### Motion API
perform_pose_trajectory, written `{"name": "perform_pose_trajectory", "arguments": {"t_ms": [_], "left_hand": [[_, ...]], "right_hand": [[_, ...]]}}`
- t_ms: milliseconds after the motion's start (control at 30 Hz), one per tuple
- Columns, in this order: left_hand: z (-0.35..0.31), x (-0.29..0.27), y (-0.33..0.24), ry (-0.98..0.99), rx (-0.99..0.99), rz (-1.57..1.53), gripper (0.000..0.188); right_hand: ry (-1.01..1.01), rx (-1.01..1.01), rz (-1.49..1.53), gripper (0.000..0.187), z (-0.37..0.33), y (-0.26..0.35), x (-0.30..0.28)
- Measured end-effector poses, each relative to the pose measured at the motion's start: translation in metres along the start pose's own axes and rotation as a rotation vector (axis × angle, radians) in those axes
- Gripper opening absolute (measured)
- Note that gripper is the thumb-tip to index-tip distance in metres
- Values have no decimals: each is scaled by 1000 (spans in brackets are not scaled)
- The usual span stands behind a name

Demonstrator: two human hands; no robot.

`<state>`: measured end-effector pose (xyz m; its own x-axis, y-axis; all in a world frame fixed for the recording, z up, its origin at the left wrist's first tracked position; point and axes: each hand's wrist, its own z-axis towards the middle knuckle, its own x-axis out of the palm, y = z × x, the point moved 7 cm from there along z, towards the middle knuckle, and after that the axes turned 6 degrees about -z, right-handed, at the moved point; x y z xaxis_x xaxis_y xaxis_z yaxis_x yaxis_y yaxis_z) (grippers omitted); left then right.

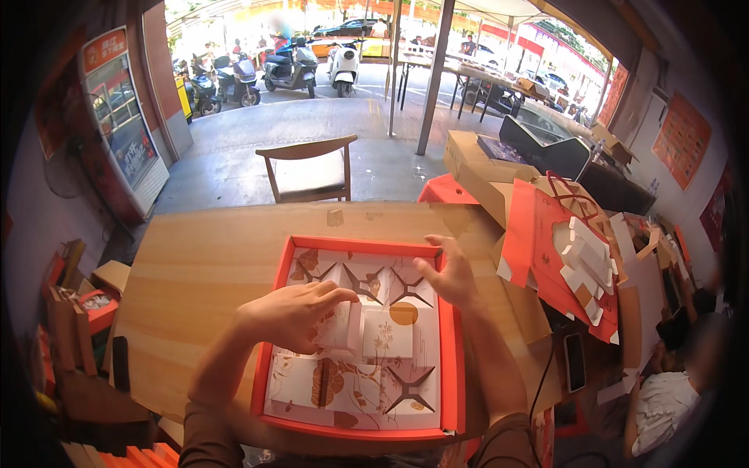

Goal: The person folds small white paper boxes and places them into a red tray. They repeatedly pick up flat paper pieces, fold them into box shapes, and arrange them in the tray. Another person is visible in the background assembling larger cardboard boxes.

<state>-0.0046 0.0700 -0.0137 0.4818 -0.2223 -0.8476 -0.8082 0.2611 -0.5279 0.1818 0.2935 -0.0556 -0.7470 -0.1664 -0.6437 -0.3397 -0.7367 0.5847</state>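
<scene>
A shallow red rectangular cardboard box (450, 351) lies open on the pale brown wooden table (195, 257), near its front edge; a white card insert with brown floral print (351, 398) fills it, cut with dark four-armed openings (410, 388); the left hand (290, 312) bends its fingers over the insert's middle, its grip unclear; the right hand (451, 273), unclenched, thumb apart, is at the far right corner, contact uncertain.
</scene>
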Motion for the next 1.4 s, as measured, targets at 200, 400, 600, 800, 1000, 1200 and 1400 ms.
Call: {"name": "perform_pose_trajectory", "arguments": {"t_ms": [200, 400, 600, 800, 1000, 1200, 1400], "left_hand": [[-3, 14, -7, 17, -30, 153, 90], [2, 21, -8, 56, -33, 208, 86], [2, 16, -14, -67, 52, 221, 75], [7, 18, -25, -120, 123, 213, 73], [15, 20, -17, -28, 158, 214, 86], [10, 24, -18, 45, 124, 193, 92], [19, 40, 0, 120, 140, 255, 95]], "right_hand": [[167, -155, -369, 70, -14, 19, 21], [144, -168, -432, 68, -19, 13, 17], [133, -173, -352, 64, -13, 13, 29], [49, -137, -389, 63, -12, 7, 35], [65, -141, -419, 57, -16, 6, 23], [52, -131, -391, 55, -19, 10, 25], [68, -124, -402, 56, -16, 9, 31]]}}
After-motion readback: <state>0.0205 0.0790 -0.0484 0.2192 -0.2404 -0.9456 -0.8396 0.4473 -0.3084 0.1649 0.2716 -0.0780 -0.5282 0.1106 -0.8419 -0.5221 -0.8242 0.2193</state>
